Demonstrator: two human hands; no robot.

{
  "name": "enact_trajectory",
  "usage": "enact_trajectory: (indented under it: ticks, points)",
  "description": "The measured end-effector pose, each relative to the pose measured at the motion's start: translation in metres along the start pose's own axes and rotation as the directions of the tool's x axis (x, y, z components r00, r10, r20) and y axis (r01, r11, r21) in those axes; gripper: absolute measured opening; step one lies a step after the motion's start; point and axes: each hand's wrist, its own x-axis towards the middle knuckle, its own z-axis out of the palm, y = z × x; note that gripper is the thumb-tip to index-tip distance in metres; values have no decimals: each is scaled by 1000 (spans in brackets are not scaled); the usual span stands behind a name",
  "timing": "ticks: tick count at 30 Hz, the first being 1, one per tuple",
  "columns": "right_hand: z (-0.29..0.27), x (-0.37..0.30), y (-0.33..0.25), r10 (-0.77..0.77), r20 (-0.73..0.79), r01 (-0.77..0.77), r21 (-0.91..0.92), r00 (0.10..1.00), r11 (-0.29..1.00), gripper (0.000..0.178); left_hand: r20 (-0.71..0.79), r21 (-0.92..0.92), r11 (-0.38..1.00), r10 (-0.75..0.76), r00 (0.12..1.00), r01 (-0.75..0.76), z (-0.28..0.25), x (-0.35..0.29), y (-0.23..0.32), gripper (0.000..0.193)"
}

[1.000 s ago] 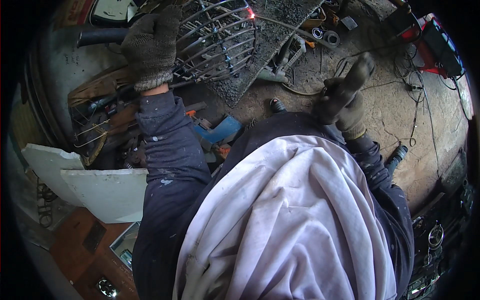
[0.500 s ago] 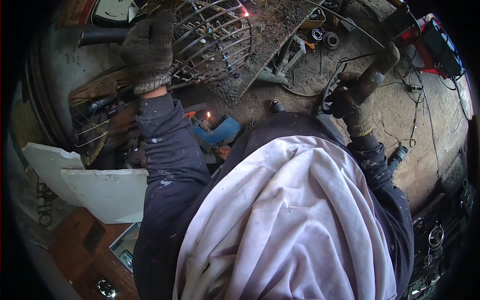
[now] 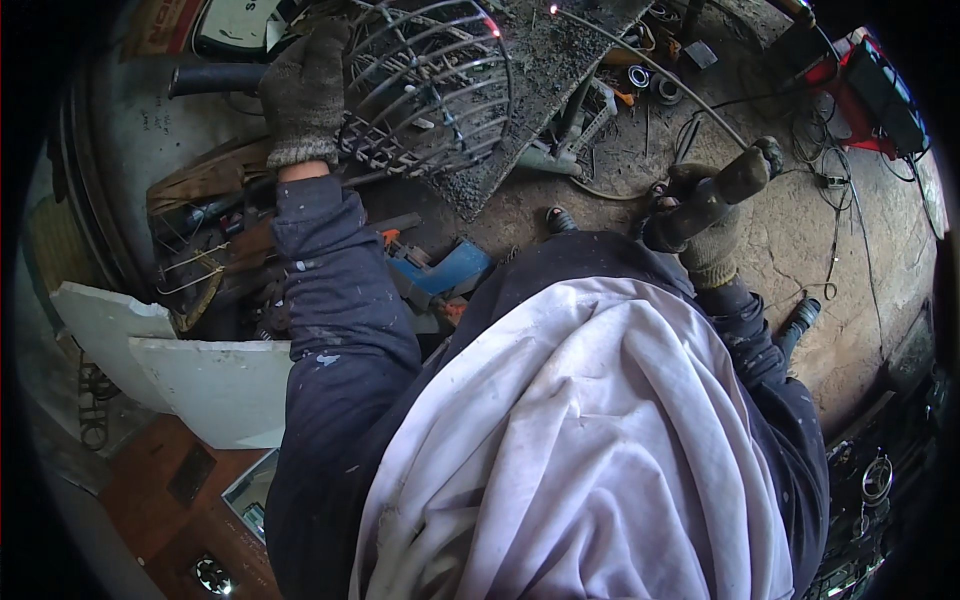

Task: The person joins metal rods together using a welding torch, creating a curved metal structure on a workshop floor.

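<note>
My left hand (image 3: 305,95), in a worn knit glove, is closed around a dark round tube (image 3: 215,80) beside a domed cage of bent metal rods (image 3: 430,90). A small red-hot spot glows on the cage's right rim. My gloved right hand (image 3: 718,240) is wrapped around a black welding electrode holder (image 3: 715,198). A long thin welding electrode (image 3: 665,72) runs from the holder toward the upper left. Its tip glows, apart from the cage. The cage lies on a dirt-covered metal work table (image 3: 545,85).
A blue metal tool (image 3: 450,270) lies on the floor near my legs. White boards (image 3: 215,385) lean at the left above a brown surface (image 3: 150,480). At the upper right stands a red and black machine (image 3: 870,95), with loose cables (image 3: 835,180) trailing over the floor.
My right hand has lowered and tilted the electrode holder, and the electrode's glowing tip now shows away from the cage. A small flame-like spark near the blue tool has vanished. My left hand keeps its grip.
</note>
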Motion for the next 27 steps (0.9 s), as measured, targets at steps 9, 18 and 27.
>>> enact_trajectory:
  ticks: [9,18,27]
  points:
    - [13,5,4,-160,91,179,-261,983,949,46,-25,140,952,-271,962,271,-2,3,-10,39]
    - [30,7,3,-110,68,113,-45,992,993,28,-30,72,974,-213,977,215,0,0,0,41]
    - [30,10,-5,-148,79,157,-117,986,981,34,-22,37,967,-250,968,251,10,1,-3,32]
